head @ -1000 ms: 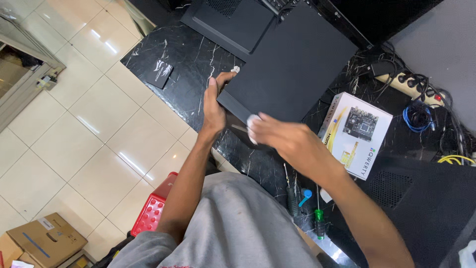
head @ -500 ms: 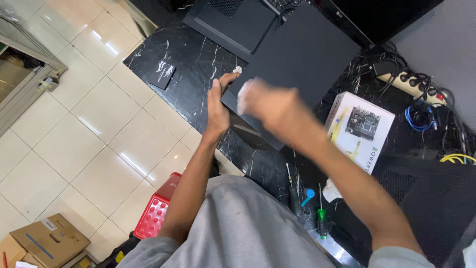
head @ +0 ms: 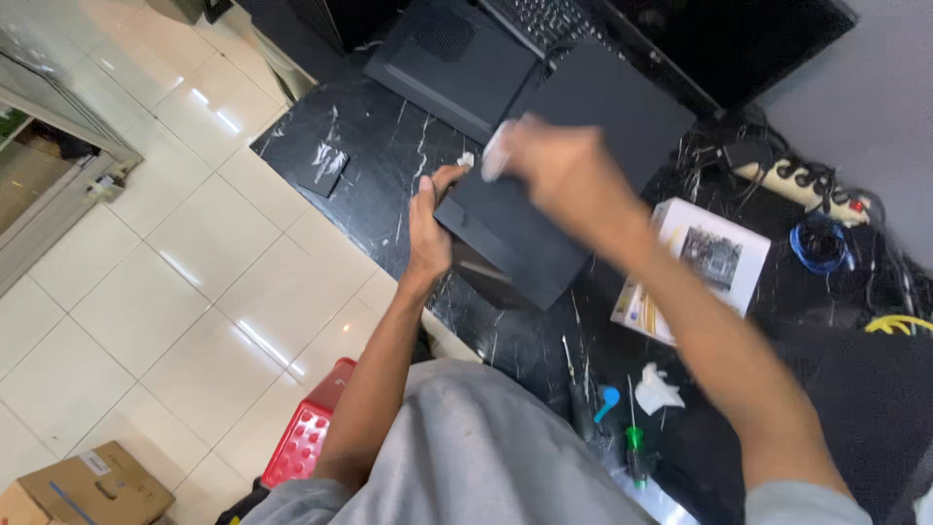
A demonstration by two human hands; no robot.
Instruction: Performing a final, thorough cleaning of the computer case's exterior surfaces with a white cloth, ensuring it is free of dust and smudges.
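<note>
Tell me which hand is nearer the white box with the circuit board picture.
Right. The right hand is over the black panel, its forearm passing close beside the white box. The left hand grips the panel's far edge, with the panel between it and the box.

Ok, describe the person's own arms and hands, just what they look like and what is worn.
Both arms are bare from the elbow down, with no gloves, watch or rings that can be seen. Short grey sleeves show at the upper arms, matching the grey shirt. The left hand is sharp and bare; the right hand is motion-blurred, so fine detail there cannot be told.
</note>
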